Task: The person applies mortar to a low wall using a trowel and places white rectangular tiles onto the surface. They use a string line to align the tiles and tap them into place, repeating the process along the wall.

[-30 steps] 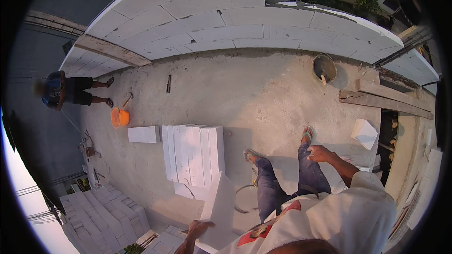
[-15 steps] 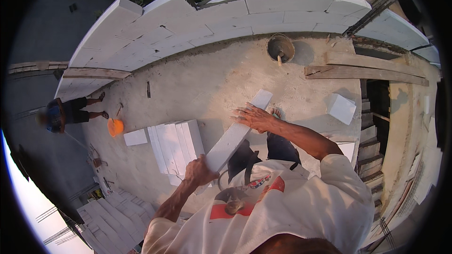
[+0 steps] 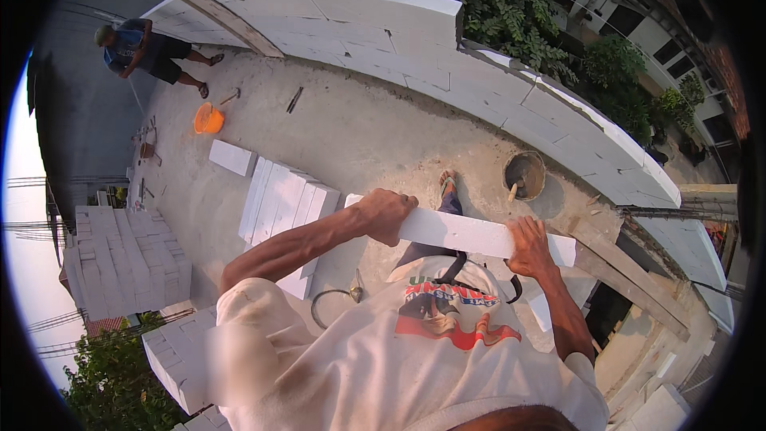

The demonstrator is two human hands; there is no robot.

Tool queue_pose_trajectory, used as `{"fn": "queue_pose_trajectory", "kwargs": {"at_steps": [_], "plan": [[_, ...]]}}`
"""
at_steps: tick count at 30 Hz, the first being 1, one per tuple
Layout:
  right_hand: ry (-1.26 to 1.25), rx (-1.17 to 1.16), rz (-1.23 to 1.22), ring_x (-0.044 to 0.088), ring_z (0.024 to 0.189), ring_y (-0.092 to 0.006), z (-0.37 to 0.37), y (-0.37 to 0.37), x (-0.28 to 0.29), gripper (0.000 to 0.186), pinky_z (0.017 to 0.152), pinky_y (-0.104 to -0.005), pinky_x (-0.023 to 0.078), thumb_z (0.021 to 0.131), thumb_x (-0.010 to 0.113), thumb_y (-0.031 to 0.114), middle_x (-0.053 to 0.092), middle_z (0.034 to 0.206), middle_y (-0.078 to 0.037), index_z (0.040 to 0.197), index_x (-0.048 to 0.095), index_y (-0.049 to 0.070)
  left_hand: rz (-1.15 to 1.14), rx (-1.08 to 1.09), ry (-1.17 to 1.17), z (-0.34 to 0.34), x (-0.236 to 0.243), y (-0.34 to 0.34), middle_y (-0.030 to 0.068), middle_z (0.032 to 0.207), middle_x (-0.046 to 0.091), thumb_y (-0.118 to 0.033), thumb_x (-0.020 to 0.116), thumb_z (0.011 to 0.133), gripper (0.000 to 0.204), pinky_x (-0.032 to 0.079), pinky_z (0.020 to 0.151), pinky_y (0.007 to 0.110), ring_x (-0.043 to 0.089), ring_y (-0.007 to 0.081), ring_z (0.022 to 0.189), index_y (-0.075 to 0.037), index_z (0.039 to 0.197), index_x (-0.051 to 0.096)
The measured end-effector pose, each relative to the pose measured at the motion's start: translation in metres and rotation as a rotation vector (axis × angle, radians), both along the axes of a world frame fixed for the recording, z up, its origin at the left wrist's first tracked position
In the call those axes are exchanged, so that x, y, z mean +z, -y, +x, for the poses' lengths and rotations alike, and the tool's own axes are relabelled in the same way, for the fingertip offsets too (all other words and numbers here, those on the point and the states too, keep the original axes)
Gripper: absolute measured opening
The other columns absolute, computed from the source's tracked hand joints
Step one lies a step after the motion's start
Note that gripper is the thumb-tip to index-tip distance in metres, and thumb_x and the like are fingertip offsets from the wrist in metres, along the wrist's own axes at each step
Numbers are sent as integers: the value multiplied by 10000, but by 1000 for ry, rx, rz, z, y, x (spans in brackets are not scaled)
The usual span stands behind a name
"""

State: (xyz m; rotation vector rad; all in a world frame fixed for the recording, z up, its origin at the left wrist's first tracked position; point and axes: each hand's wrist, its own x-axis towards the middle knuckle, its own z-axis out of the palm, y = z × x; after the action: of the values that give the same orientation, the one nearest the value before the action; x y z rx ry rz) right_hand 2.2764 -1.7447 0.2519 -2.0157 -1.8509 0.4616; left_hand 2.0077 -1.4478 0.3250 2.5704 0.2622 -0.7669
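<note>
A long white lightweight block is held level across the front of my body. My left hand is closed over it near its left end, fingers wrapped round the edge. Toward the other end, my right hand grips it, with a short stretch of block sticking out past the fingers. To the left, several similar blocks stand side by side on the concrete floor, with a single block lying beyond them. A dark bucket with a tool handle in it stands ahead on the right.
A white block wall with a stepped top runs along the far side. Wooden planks lie beside a floor opening at right. An orange bucket and another person are at far left. A large block stack stands left.
My view and body have turned rightward. The block has swung from slanting to nearly level across me, and both hands have stayed on it, the right now nearer its right end.
</note>
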Motion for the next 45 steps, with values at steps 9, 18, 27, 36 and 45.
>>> {"fn": "queue_pose_trajectory", "kwargs": {"at_steps": [9,18,27,36,45], "plan": [[175,-282,-266,519,1264,-410,109,-39,33,923,1094,-561,358,569,946,141,574,1261,-180,1386,527,50,35,-176,348,177,-46,-91,214,1024,747,-177,848,598,645,618,857,474,753,382,981,39,1177,666],[236,-432,-242,535,1261,-384,247,-113,59,980,1068,-520,388,546,972,139,585,1261,-165,1412,520,46,63,-194,436,361,-24,-174,174,1011,745,-90,783,644,488,556,933,482,733,374,1011,-7,1122,730],[281,-411,-267,516,1340,-386,375,-204,38,1019,1117,-532,386,549,979,159,580,1371,-166,1451,513,70,144,-54,473,478,-53,-246,116,1058,742,-54,757,698,409,502,1017,477,698,319,1143,-58,1108,750],[247,-271,-351,551,1310,-377,439,-274,27,964,1082,-526,420,570,983,208,619,1340,-170,1424,555,79,101,-9,315,510,-83,-296,133,1073,755,-8,781,660,453,565,965,470,722,351,1106,-73,1107,746],[248,-264,-364,538,1343,-387,433,-282,10,994,1134,-543,404,583,985,212,599,1397,-196,1458,538,55,67,1,264,505,-92,-307,140,1089,768,-7,839,600,610,569,957,483,729,352,1107,-82,1196,732]]}}
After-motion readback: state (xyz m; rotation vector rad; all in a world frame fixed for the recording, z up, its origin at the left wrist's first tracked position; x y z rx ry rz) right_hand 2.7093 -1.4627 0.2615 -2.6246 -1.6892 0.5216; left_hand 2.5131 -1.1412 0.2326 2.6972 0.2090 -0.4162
